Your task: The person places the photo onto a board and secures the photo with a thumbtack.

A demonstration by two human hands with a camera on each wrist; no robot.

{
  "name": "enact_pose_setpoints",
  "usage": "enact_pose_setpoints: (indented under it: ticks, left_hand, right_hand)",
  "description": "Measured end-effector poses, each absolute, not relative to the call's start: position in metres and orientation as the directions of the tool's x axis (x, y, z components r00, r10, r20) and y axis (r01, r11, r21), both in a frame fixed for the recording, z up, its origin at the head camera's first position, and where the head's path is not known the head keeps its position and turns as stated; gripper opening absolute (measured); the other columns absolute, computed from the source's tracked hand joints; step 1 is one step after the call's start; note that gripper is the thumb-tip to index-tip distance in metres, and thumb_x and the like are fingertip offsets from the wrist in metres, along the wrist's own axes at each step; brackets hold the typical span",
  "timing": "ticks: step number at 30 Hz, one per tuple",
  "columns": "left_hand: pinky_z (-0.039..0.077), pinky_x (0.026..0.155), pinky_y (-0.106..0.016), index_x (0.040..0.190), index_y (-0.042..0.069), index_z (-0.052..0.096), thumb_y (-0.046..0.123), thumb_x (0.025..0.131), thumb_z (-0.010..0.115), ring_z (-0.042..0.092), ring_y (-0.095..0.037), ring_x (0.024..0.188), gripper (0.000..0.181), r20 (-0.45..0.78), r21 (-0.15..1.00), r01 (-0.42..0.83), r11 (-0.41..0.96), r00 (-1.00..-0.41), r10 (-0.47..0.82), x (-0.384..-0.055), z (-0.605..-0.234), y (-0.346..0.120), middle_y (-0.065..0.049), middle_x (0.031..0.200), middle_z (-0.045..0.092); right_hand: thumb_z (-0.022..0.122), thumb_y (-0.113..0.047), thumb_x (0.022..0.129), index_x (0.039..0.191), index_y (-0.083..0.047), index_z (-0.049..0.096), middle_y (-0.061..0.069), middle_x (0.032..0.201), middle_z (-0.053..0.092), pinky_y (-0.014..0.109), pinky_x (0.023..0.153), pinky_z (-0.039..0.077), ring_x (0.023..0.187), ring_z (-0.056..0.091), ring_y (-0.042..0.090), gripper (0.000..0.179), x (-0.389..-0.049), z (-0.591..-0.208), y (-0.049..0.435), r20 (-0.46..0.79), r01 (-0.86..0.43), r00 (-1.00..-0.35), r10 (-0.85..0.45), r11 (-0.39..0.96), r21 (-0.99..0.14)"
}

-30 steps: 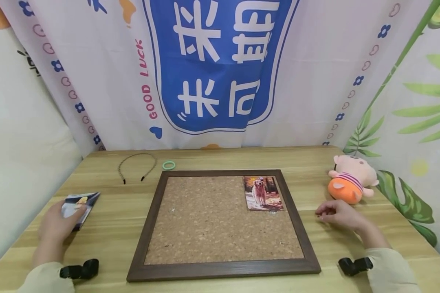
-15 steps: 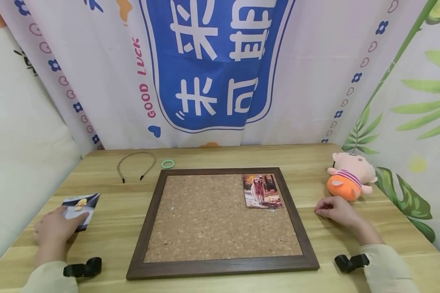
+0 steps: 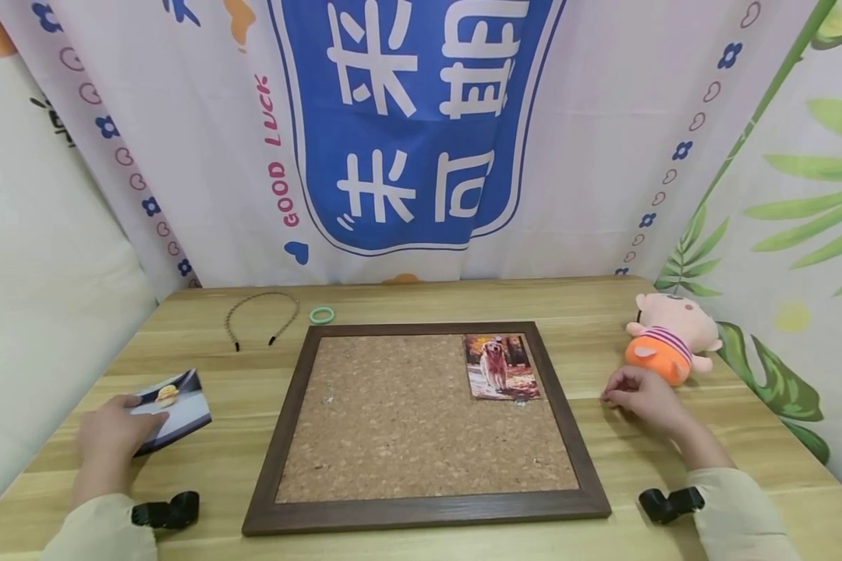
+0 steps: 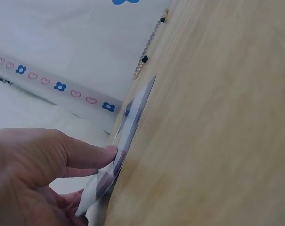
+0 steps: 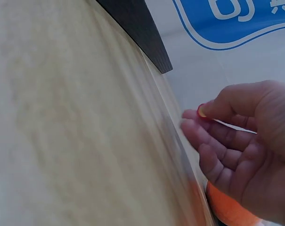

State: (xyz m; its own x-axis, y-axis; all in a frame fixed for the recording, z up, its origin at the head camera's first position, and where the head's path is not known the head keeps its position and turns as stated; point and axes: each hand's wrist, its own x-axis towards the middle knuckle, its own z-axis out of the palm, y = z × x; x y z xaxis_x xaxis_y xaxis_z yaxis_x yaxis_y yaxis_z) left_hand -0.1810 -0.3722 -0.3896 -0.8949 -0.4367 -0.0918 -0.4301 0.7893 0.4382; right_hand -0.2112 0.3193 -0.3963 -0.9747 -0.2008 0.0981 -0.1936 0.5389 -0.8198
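Note:
My left hand (image 3: 108,436) pinches a photo (image 3: 182,411) with a yellow subject on it, thumb on top, at the left of the table. Its edge shows in the left wrist view, tilted close over the wood, the near corner bent up. On the right, my right hand (image 3: 645,399) holds a small red thumbtack (image 5: 202,111) between thumb and fingertips, near the plush toy. Between the hands lies a cork board (image 3: 421,428) in a dark brown frame, with a photo of a golden dog (image 3: 500,368) at its upper right corner.
A pink plush toy (image 3: 677,327) in orange lies at the back right. Behind the board's left side are a thin headband (image 3: 261,296) and a green ring (image 3: 321,315). Printed cloth (image 3: 568,156) hangs along the table's back edge.
The left fingers have drawn in round the photo, which has turned and shifted slightly right. My right hand keeps its pinch and has hardly moved. The head view shifted slightly.

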Motion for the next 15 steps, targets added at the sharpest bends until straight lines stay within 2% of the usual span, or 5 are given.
enact_pose_setpoints:
  ticks: [4, 8, 11, 15]
  left_hand:
    - [0.025, 0.083, -0.052, 0.116, -0.014, 0.037, 0.019, 0.079, 0.055, 0.030, -0.051, 0.102, 0.053, -0.095, 0.557, -0.439, 0.705, -0.877, -0.471, -0.181, -0.389, -0.367, -0.039, 0.117, 0.029]
    - [0.028, 0.083, -0.051, 0.119, -0.011, 0.039, 0.023, 0.082, 0.052, 0.030, -0.048, 0.104, 0.052, -0.118, 0.625, -0.444, 0.642, -0.867, -0.485, -0.181, -0.390, -0.367, -0.037, 0.119, 0.029]
    - [0.035, 0.072, -0.044, 0.122, -0.008, 0.039, 0.026, 0.083, 0.051, 0.036, -0.041, 0.096, 0.053, -0.122, 0.678, -0.433, 0.594, -0.863, -0.490, -0.181, -0.390, -0.366, -0.033, 0.114, 0.035]
    - [0.033, 0.062, -0.033, 0.124, -0.006, 0.038, 0.027, 0.083, 0.051, 0.037, -0.033, 0.092, 0.054, -0.110, 0.742, -0.411, 0.530, -0.854, -0.509, -0.182, -0.387, -0.364, -0.026, 0.110, 0.038]
  right_hand:
    - [0.059, 0.005, 0.076, 0.077, 0.008, 0.053, 0.014, 0.069, 0.056, 0.025, 0.047, 0.041, 0.055, 0.050, 0.012, 0.007, -0.211, -0.392, 0.317, 0.136, -0.222, -0.971, -0.195, 0.545, -0.808]
    - [0.060, 0.004, 0.076, 0.078, 0.007, 0.054, 0.010, 0.068, 0.055, 0.024, 0.049, 0.041, 0.057, 0.049, 0.010, 0.008, -0.211, -0.389, 0.315, 0.160, -0.247, -0.967, -0.200, 0.562, -0.789]
    - [0.061, 0.002, 0.076, 0.083, 0.008, 0.058, 0.010, 0.073, 0.057, 0.024, 0.053, 0.043, 0.061, 0.050, 0.008, 0.010, -0.211, -0.387, 0.314, 0.152, -0.243, -0.968, -0.202, 0.580, -0.777]
    - [0.062, -0.004, 0.078, 0.093, 0.010, 0.061, 0.015, 0.083, 0.061, 0.023, 0.059, 0.045, 0.071, 0.055, 0.007, 0.020, -0.212, -0.384, 0.311, 0.144, -0.253, -0.964, -0.222, 0.610, -0.751]
